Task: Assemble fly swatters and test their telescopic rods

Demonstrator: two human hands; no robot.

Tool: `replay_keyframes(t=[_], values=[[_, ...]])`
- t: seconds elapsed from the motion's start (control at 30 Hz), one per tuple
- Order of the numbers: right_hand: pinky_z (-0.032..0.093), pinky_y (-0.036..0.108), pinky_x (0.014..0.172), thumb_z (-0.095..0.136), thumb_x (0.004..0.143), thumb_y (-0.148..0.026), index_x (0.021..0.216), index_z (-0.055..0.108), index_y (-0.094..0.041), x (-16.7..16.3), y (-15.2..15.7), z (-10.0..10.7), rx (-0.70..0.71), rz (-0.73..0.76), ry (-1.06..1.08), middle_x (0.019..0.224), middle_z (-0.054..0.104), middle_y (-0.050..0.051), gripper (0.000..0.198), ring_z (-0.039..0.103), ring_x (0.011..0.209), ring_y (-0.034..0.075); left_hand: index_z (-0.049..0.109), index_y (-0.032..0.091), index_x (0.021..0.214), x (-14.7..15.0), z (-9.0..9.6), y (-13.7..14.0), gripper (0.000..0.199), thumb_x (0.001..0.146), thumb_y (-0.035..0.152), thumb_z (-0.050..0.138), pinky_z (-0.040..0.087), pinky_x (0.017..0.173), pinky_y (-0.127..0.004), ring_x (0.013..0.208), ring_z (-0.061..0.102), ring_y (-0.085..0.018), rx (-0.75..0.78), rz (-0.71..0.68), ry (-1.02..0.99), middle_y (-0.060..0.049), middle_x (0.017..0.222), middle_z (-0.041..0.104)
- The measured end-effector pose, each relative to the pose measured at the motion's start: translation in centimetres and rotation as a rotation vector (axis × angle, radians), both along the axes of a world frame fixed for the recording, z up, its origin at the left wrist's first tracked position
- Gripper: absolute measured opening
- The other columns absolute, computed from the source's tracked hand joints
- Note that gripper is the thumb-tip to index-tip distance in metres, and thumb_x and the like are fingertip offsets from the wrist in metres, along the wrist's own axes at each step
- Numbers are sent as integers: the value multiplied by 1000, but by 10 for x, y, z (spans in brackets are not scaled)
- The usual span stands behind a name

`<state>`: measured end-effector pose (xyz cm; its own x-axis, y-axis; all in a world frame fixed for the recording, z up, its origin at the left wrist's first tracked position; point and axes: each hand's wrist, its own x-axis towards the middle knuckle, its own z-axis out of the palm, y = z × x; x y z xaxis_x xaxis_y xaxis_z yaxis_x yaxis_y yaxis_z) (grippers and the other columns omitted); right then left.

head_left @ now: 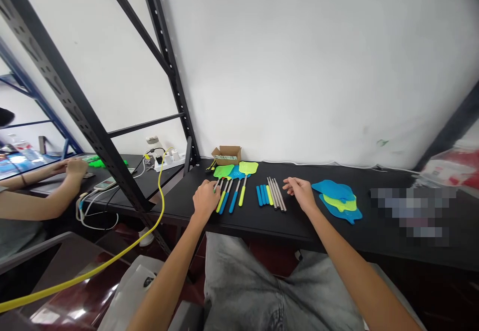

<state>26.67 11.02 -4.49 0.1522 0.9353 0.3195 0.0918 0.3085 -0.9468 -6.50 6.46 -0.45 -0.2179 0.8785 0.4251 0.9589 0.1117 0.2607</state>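
My left hand [206,197] is closed around the lower part of the leftmost fly swatter, whose green head [223,171] shows beyond the fingers. To its right lie several assembled fly swatters with metal rods and blue or yellow handles, among them a yellow one [243,191]. A short row of loose blue handles [262,195] with a yellow handle [269,195] sits mid-table, beside several bare metal rods [277,193]. Just right of the rods is my right hand [298,189], fingers loosely bent and apart, holding nothing visible. Loose blue and yellow swatter heads [339,201] overlap farther right.
A small open cardboard box [227,155] stands against the wall. Left are a black metal frame [164,61], a white power strip [170,160] and a hanging yellow cable [161,206]. A co-worker's arms [56,198] reach over the adjoining table. A plastic bag [449,168] lies far right.
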Motion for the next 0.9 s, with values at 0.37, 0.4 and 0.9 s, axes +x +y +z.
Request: replay_keyframes(t=[0.37,0.4,0.9], values=[[44,28,68,57,80,-45,77,74,-24,-11,-7,9,-50,-211,-679,81,74,6,27,69,83,24,65,26,111,140,-9,1,27,93,33,46,43,73,-26,98,59,-20,29,-343,-6,-6,106,63],[44,28,68,58,79,-46,77,74,-24,-12,-6,9,-70,-215,-713,82,75,6,27,69,83,24,65,26,111,142,-11,2,28,93,32,44,43,72,-26,98,59,-20,33,-331,-9,-7,106,62],[42,28,68,62,79,-36,84,72,-24,-21,-5,9,-155,-281,-893,84,73,6,17,67,81,22,63,22,103,137,-20,4,23,91,29,44,42,68,-29,87,65,-25,-31,-255,15,-9,93,69]])
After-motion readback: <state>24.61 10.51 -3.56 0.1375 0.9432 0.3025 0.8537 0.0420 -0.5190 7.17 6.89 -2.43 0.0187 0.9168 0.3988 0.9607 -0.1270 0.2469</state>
